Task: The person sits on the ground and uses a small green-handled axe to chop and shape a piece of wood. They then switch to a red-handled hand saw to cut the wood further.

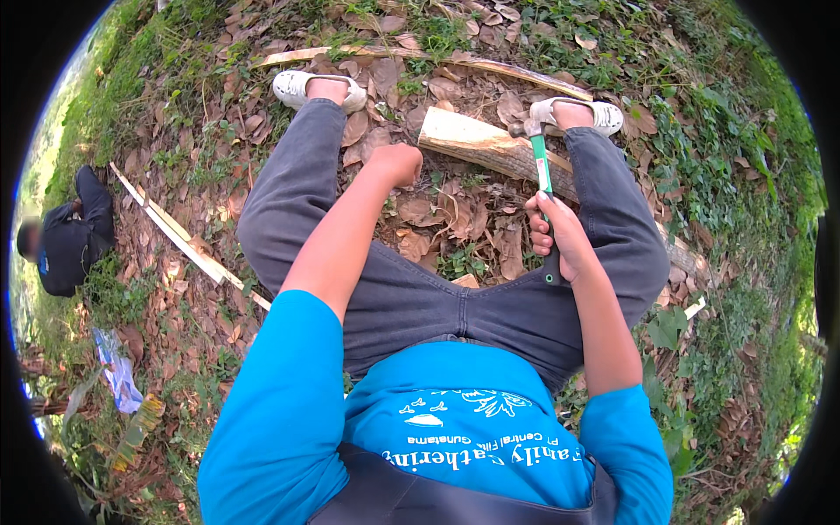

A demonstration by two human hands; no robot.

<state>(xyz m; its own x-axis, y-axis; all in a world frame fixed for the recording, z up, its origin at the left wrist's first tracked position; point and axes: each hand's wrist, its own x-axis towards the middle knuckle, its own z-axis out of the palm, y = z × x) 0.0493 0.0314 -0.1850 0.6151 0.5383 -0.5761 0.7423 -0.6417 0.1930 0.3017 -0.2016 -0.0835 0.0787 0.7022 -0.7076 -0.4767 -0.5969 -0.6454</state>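
My right hand (560, 234) is wrapped round the dark lower grip of a hammer (540, 162) with a green and white handle. The hammer's metal head points away from me, over a split log (477, 140) whose pale cut face shows. That log lies on the leaves between my feet and runs under my right leg. My left hand (395, 164) is closed in a fist just left of the log's pale end. Whatever its fingers hold, if anything, is hidden.
A long thin wood strip (437, 59) curves across the ground beyond my feet. More pale strips (188, 241) lie at the left, near a crouching person (74, 236) in dark clothes. A bluish plastic sheet (118, 372) is at the lower left. Dry leaves and weeds surround me.
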